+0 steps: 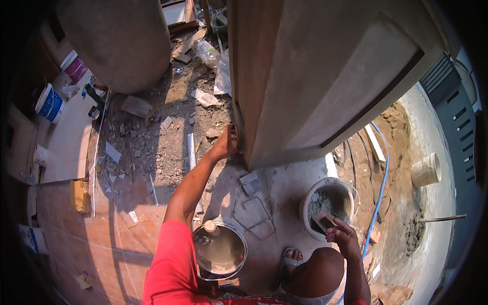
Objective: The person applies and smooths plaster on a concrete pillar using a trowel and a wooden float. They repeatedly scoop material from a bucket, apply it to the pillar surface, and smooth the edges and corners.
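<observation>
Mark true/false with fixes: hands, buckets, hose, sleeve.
1. The right hand holds a small flat tool. True.
2. The left hand is inside a bucket. False: it is at the lower left edge of the grey column.
3. The blue hose runs to the right of the bucket of grey mix. True.
4. The bucket of cloudy liquid is right of the grey mix. False: it stands to its left.
5. The sleeve on the left arm is green. False: it is red.
</observation>
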The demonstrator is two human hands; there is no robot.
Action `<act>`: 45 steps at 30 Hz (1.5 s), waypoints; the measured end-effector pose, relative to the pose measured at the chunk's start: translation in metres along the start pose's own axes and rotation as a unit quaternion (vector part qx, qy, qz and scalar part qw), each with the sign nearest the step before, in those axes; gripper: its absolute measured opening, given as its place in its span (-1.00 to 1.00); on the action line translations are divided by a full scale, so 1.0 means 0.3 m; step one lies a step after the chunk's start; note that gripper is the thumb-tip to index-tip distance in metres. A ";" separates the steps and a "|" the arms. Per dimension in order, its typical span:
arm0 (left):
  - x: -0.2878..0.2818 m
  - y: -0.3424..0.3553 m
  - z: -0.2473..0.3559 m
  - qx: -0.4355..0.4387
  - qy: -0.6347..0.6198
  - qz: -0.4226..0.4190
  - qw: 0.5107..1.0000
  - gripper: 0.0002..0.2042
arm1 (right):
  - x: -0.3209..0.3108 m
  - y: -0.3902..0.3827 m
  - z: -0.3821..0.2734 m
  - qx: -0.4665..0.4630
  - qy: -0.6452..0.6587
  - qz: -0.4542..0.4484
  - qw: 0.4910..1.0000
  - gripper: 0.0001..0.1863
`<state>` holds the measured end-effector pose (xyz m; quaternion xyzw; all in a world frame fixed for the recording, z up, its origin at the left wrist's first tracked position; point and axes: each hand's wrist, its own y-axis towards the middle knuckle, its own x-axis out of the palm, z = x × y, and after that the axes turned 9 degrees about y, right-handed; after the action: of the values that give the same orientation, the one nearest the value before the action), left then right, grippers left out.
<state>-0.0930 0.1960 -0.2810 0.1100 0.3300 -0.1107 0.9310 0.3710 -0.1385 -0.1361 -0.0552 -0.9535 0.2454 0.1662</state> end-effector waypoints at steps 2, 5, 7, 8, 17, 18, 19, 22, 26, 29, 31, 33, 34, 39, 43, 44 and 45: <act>-0.001 -0.002 0.008 0.002 -0.029 -0.003 1.000 0.12 | 0.011 0.007 0.003 0.004 -0.006 -0.001 1.000 -0.41; 0.003 -0.003 0.012 0.009 0.016 -0.016 1.000 0.14 | 0.027 0.018 0.005 0.016 -0.014 0.000 1.000 -0.41; 0.010 -0.003 0.011 0.014 0.021 -0.014 1.000 0.14 | 0.037 0.026 0.007 0.027 -0.019 0.002 0.999 -0.41; 0.014 -0.001 0.010 0.021 0.027 -0.009 0.999 0.15 | 0.040 0.029 0.007 0.032 -0.022 0.005 0.999 -0.41; -0.006 0.005 0.046 -0.033 -0.050 -0.069 0.996 0.17 | 0.025 0.048 0.019 0.045 -0.005 0.002 0.999 -0.42; -0.010 0.007 0.048 -0.002 0.003 -0.053 0.999 0.18 | 0.023 0.056 0.022 0.061 -0.001 0.007 0.998 -0.44; -0.009 0.010 0.049 0.022 0.065 -0.043 0.997 0.20 | 0.021 0.064 0.025 0.068 -0.012 0.000 0.998 -0.45; -0.005 0.007 0.038 0.043 0.041 -0.050 0.997 0.26 | 0.021 0.091 0.023 0.051 -0.012 -0.021 0.998 -0.47; -0.043 -0.029 0.033 0.178 0.079 0.040 0.980 0.32 | 0.032 0.118 -0.045 0.013 -0.060 -0.040 0.997 -0.49; -0.150 -0.087 0.121 0.278 0.191 0.100 0.936 0.33 | 0.043 0.122 -0.182 -0.058 -0.136 -0.059 0.987 -0.49; -0.246 -0.151 0.258 0.175 0.283 0.007 0.943 0.03 | 0.056 0.128 -0.310 -0.128 -0.162 -0.042 0.978 -0.50; -0.335 -0.212 0.463 0.015 0.353 -0.187 0.917 -0.15 | 0.061 0.121 -0.466 -0.237 -0.201 -0.032 0.950 -0.52; -0.364 -0.254 0.582 0.092 0.337 -0.199 0.916 -0.24 | 0.068 0.118 -0.546 -0.310 -0.208 -0.033 0.927 -0.52; -0.409 -0.319 1.242 0.424 0.399 -0.071 0.810 -0.29 | 0.117 0.068 -0.985 -0.561 -0.192 0.030 0.805 -0.54; -0.427 -0.121 1.701 0.510 0.459 0.148 0.712 -0.10 | 0.141 0.066 -1.375 -0.674 -0.141 0.123 0.715 -0.53; -0.438 -0.049 1.793 0.512 0.479 0.216 0.679 -0.04 | 0.141 0.081 -1.461 -0.678 -0.115 0.152 0.710 -0.49; -0.452 0.026 1.871 0.494 0.493 0.265 0.665 0.04 | 0.138 0.099 -1.535 -0.678 -0.085 0.184 0.707 -0.45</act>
<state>0.1375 0.0655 0.2322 0.6749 0.5949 0.0640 0.4319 0.4914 0.1022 0.2410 -0.3061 -0.8442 -0.4376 -0.0463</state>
